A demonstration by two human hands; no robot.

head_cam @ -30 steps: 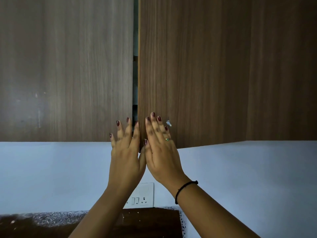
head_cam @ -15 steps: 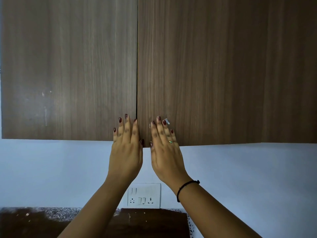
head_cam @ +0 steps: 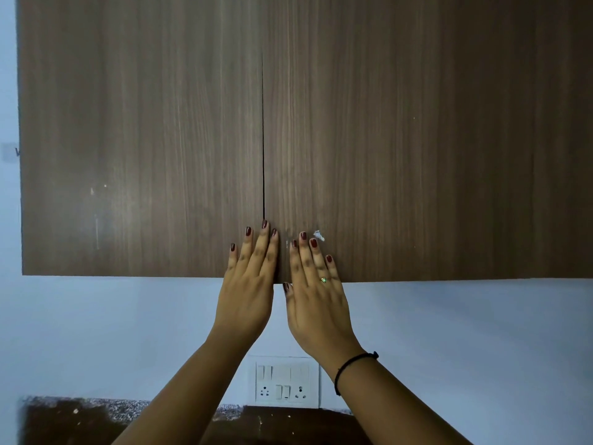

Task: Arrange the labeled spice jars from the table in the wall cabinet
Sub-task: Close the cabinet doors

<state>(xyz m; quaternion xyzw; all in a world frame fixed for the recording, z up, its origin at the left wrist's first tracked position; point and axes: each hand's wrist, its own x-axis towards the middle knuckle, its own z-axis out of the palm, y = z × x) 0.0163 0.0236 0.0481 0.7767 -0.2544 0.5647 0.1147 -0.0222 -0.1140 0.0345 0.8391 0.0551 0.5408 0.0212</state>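
The wall cabinet fills the upper view with two brown wood-grain doors, the left door (head_cam: pixel 138 149) and the right door (head_cam: pixel 417 149), both closed with a thin dark seam between them. My left hand (head_cam: pixel 248 284) lies flat with straight fingers on the bottom corner of the left door beside the seam. My right hand (head_cam: pixel 316 290), wearing a ring, presses flat against the bottom corner of the right door. No spice jars are in view; the cabinet's inside is hidden.
A white switch-and-socket plate (head_cam: pixel 284 382) sits on the pale blue wall (head_cam: pixel 465 348) below the cabinet. A dark speckled counter edge (head_cam: pixel 96 409) runs along the bottom of the view.
The right door, ajar a second ago, has swung shut and the gap at the seam has closed. Both hands stay flat on the doors and have drawn slightly apart.
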